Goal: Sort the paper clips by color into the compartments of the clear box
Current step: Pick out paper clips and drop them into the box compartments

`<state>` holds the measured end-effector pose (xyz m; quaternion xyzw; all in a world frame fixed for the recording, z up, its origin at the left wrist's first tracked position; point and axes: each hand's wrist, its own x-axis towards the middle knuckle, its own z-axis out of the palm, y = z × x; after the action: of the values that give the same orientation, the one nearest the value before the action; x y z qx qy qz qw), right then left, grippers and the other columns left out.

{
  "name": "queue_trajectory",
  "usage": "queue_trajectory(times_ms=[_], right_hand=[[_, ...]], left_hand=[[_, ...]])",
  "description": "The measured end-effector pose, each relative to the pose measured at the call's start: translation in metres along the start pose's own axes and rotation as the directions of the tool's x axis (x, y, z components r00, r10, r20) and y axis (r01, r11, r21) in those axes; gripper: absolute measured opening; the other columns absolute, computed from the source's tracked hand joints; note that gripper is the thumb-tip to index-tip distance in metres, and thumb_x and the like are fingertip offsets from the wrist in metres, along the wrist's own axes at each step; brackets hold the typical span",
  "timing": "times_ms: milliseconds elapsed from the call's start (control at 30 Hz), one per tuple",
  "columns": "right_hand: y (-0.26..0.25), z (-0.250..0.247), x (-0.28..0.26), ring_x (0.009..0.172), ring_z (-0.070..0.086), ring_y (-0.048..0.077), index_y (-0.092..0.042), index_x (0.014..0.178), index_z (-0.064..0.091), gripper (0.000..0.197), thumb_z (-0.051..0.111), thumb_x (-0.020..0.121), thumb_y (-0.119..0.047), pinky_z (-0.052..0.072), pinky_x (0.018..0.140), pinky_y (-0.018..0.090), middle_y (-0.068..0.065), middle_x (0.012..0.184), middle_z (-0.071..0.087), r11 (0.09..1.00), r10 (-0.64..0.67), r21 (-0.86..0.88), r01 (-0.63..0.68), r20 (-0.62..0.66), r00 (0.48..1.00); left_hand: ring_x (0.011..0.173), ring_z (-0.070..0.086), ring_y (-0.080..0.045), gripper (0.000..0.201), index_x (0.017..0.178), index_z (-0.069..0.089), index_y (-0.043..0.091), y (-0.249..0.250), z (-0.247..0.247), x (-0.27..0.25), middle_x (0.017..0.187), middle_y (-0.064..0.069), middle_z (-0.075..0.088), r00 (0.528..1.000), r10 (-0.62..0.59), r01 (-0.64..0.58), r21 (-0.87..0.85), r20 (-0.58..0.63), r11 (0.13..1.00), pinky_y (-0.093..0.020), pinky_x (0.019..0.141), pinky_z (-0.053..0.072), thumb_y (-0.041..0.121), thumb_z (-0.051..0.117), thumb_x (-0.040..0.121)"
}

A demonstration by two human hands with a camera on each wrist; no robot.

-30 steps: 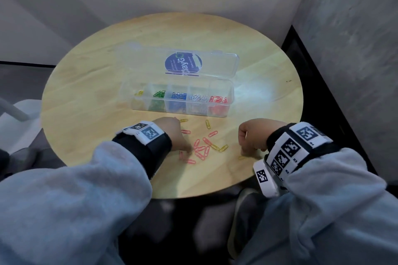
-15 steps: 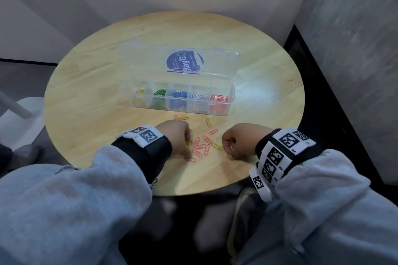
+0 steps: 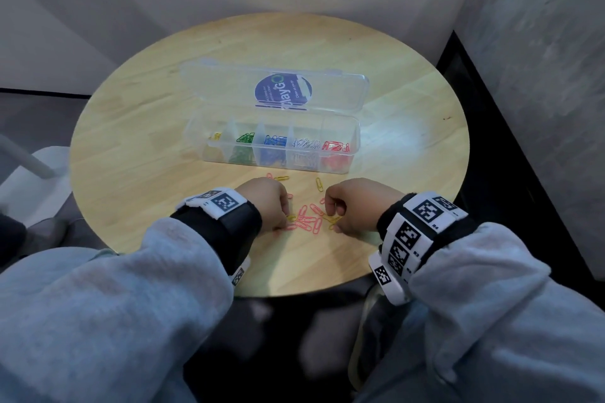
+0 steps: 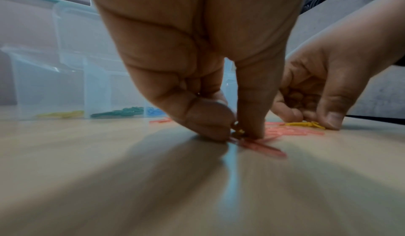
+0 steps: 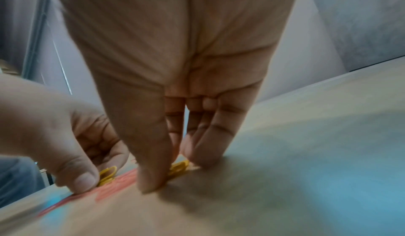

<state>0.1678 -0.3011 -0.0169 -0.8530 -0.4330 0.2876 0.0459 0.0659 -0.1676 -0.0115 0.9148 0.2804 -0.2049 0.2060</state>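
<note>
Both hands worked the loose paper clips [image 3: 307, 221] on the surface [image 3: 137, 154] just before the clear box [image 3: 275, 144]; the left hand [image 3: 265, 203] pinched a yellow clip [image 4: 237, 132] against the wood; the right hand [image 3: 352, 203] pinched another yellow one [image 5: 178, 168]. Each pinch probably wanted a clean lift, clear of the pink clips; the leftmost compartment held yellow.

The person wears a loose, soft light grey-blue fleece top whose bulky left sleeve [image 3: 98, 311] and right sleeve [image 3: 484, 298] end at the wrists. Over each cuff sits a black fabric wristband, the left [image 3: 229, 226] and the right [image 3: 389, 222]. White rectangular tags printed with black square coded markers are fixed on the bands: one broad tag on top of the left wrist [image 3: 219, 201], and a row of several along the right wrist [image 3: 409, 239], with small printed labels beside them.
</note>
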Motion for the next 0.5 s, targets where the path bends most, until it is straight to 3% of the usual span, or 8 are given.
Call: queue_trajectory(times_ms=[133,233,400,500], right_hand=[[-0.004,0.000,0.002,0.079,0.050,0.016,-0.023,0.084,0.055,0.017,0.071,0.079,-0.018,0.041,0.070,0.027,-0.013,0.072,0.044,0.999,-0.032,-0.013,0.032,0.013,0.999],[-0.007,-0.002,0.002,0.079,0.052,0.017,-0.022,0.083,0.057,0.013,0.067,0.080,-0.014,0.044,0.070,0.027,-0.011,0.072,0.048,0.999,-0.036,-0.033,0.037,0.027,0.999],[-0.012,-0.001,-0.002,0.095,0.058,0.020,-0.021,0.084,0.057,0.010,0.058,0.084,-0.011,0.046,0.077,0.026,-0.001,0.099,0.063,0.998,-0.006,-0.066,0.010,0.062,0.998],[-0.012,-0.002,-0.004,0.088,0.056,0.018,-0.015,0.092,0.060,0.009,0.053,0.087,-0.014,0.044,0.075,0.026,0.003,0.104,0.064,0.995,0.012,-0.099,-0.001,0.109,0.994]], left_hand=[[0.078,0.052,-0.016,0.018,0.067,0.054,0.023,0.004,-0.001,-0.001,0.077,0.004,0.057,1.000,0.009,-0.009,0.005,-0.023,1.000,-0.023,0.055,0.036,0.016,0.067,0.077],[0.077,0.053,-0.015,0.023,0.062,0.053,0.022,0.005,0.000,0.001,0.074,0.004,0.058,1.000,-0.006,0.006,0.026,0.001,1.000,-0.020,0.053,0.034,0.016,0.069,0.078],[0.078,0.054,-0.016,0.023,0.065,0.054,0.021,0.003,0.000,0.002,0.069,0.004,0.057,0.998,-0.021,0.020,0.027,0.066,0.999,-0.024,0.065,0.038,0.024,0.070,0.081],[0.074,0.054,-0.014,0.026,0.061,0.053,0.021,0.000,0.003,0.001,0.065,0.007,0.057,0.999,-0.018,0.017,0.012,0.050,1.000,-0.022,0.057,0.036,0.024,0.070,0.081]])
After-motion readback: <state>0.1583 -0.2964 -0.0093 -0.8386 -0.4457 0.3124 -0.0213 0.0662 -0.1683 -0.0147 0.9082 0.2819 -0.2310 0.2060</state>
